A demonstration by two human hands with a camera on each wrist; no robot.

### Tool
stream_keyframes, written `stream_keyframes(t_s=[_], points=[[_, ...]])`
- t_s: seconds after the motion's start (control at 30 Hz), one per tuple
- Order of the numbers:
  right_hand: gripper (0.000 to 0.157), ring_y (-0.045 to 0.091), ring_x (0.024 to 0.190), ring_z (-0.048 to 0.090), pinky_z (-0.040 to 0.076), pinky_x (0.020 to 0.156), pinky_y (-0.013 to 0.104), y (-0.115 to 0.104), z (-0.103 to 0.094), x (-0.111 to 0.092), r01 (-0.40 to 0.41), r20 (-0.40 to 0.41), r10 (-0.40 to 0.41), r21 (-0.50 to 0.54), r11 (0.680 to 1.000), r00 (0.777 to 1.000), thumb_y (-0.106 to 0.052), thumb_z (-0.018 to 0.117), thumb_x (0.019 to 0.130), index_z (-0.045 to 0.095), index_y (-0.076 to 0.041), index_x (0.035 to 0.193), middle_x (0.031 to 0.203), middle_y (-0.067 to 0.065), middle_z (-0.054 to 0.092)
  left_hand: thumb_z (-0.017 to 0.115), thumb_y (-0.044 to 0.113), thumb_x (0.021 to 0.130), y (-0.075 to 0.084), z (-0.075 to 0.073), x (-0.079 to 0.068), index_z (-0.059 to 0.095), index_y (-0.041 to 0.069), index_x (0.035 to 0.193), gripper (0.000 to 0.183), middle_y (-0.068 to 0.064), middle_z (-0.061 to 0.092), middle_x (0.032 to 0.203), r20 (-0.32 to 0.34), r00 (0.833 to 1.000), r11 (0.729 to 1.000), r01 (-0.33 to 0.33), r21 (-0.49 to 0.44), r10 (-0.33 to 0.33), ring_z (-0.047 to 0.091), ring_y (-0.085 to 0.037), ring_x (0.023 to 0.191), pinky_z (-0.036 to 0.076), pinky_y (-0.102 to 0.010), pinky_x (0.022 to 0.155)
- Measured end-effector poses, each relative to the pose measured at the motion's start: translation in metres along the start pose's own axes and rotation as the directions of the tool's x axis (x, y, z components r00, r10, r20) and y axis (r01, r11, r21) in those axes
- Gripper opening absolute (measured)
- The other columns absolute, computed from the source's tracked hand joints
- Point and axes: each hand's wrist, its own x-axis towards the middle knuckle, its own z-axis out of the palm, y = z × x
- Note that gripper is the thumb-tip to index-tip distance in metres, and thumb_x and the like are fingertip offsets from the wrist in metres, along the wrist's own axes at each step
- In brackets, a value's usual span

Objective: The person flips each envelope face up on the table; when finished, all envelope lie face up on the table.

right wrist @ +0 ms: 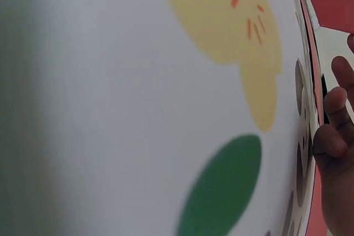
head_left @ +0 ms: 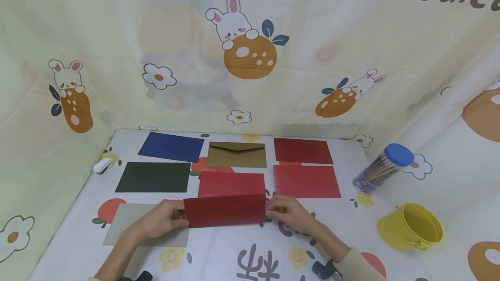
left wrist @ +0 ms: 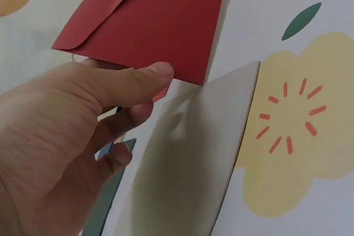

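The left hand (head_left: pixel 164 218) pinches a red envelope (head_left: pixel 225 211), long axis toward the bucket (head_left: pixel 394 227); whether the right hand (head_left: pixel 291 214) pinches is unclear.

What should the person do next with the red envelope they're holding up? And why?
Maybe lower the held red envelope onto the tablecloth, just right of the grey envelope. The left grip pinches it off the table, while the dark green envelope and blue envelope lie flat. Going slightly right could help, since it overlaps the grey one from above.
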Motion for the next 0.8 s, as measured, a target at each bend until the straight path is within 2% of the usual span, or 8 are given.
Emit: stream_keyframes(t_s=[0.07,0.17,0.27,0.37,0.5,0.57,0.67,0.8], points=[[0.015,0.011,0.093,0.061,0.053,0.08,0.025,0.0,0.0,0.0,-0.011,0.004,0.011,-0.011,1.0,1.0,-0.039,0.071,0.094,0.076,-0.028,0.102,0.102,-0.016,0.068,0.079,0.009,0.085,0.0,0.001,0.001,0.071,0.02,0.099,0.019,0.011,0.065,0.08,-0.004,1.0,1.0,0.022,0.002,-0.022,0.058,-0.004,0.076,0.048,-0.025,0.071],[0.015,0.011,0.089,0.061,0.053,0.076,0.026,-0.002,-0.002,-0.002,-0.044,0.003,0.045,-0.03,0.999,0.999,-0.04,0.071,0.094,0.075,-0.029,0.103,0.099,-0.017,0.068,0.08,0.012,0.085,0.001,0.002,0.001,0.069,0.019,0.106,0.025,0.015,0.063,0.08,0.001,0.998,0.998,0.061,0.002,-0.061,0.058,-0.004,0.075,0.048,-0.024,0.071],[0.017,0.012,0.085,0.063,0.054,0.075,0.027,-0.006,-0.004,-0.002,-0.081,-0.004,0.081,-0.025,0.996,0.997,-0.039,0.072,0.093,0.074,-0.027,0.105,0.095,-0.015,0.07,0.081,0.013,0.085,0.002,0.002,0.002,0.063,0.017,0.121,0.041,0.016,0.063,0.081,-0.009,0.996,0.996,0.087,0.001,-0.087,0.059,-0.005,0.075,0.048,-0.024,0.071],[0.019,0.012,0.085,0.067,0.057,0.076,0.028,-0.009,-0.005,-0.002,-0.114,-0.005,0.114,0.036,0.993,0.993,-0.034,0.073,0.094,0.071,-0.026,0.11,0.096,-0.011,0.072,0.082,0.014,0.084,0.005,0.001,0.004,0.05,0.021,0.142,0.067,0.016,0.064,0.082,-0.029,0.994,0.994,0.108,0.0,-0.108,0.06,-0.006,0.073,0.048,-0.024,0.07],[0.037,0.016,0.087,0.071,0.06,0.075,0.03,-0.013,-0.009,-0.002,-0.137,-0.009,0.14,0.138,0.981,0.99,-0.027,0.074,0.094,0.061,-0.025,0.129,0.099,-0.005,0.074,0.082,0.012,0.084,0.009,0.0,0.008,0.024,0.03,0.159,0.097,0.014,0.066,0.083,-0.043,0.99,0.991,0.132,-0.036,-0.134,0.061,-0.008,0.073,0.048,-0.025,0.071],[0.051,0.018,0.088,0.071,0.059,0.076,0.029,-0.013,-0.011,-0.002,-0.122,-0.013,0.126,0.17,0.978,0.992,-0.024,0.073,0.094,0.052,-0.025,0.14,0.099,-0.002,0.075,0.082,0.011,0.083,0.01,0.0,0.009,0.017,0.031,0.161,0.103,0.012,0.067,0.084,-0.046,0.989,0.989,0.137,-0.063,-0.14,0.061,-0.009,0.073,0.049,-0.026,0.071],[0.069,0.02,0.091,0.07,0.057,0.081,0.028,-0.014,-0.015,-0.002,-0.098,-0.011,0.102,0.194,0.976,0.995,-0.022,0.073,0.094,0.038,-0.028,0.153,0.097,-0.001,0.075,0.082,0.011,0.083,0.011,0.001,0.01,0.014,0.033,0.161,0.106,0.012,0.068,0.084,-0.048,0.989,0.987,0.139,-0.079,-0.143,0.062,-0.01,0.073,0.048,-0.027,0.071],[0.076,0.018,0.094,0.071,0.056,0.086,0.026,-0.017,-0.018,-0.002,-0.101,0.0,0.104,0.208,0.973,0.995,-0.022,0.072,0.095,0.03,-0.03,0.158,0.097,0.0,0.075,0.082,0.013,0.084,0.01,0.002,0.012,0.018,0.036,0.159,0.101,0.014,0.068,0.085,-0.038,0.991,0.99,0.129,-0.061,-0.131,0.061,-0.009,0.072,0.048,-0.025,0.069]])
